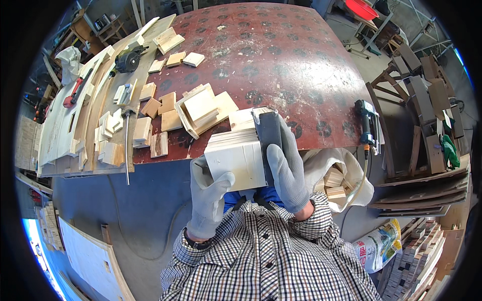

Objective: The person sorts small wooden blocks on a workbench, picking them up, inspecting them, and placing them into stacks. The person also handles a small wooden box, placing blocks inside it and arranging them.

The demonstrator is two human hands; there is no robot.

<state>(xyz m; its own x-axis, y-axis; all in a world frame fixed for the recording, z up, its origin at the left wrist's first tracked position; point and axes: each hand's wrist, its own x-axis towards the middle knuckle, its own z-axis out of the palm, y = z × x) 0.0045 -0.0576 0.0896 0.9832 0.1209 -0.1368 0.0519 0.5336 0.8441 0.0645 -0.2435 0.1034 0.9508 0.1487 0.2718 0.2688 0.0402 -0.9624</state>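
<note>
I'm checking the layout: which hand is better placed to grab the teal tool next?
Probably the right hand: it is nearer the teal tool, though holding the dark block. The left hand, farther off, holds the wood.

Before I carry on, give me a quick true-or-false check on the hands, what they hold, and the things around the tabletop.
1. The left hand and the right hand are both gloved. True.
2. The right hand holds a dark piece at the right side of the layered wooden block. True.
3. The left hand is empty. False: it holds the layered wooden block.
4. A blue-and-black tool lies near the right edge of the tabletop. True.
5. The white sack is left of both hands. False: the white sack, with wood pieces inside, is to their right.
</note>
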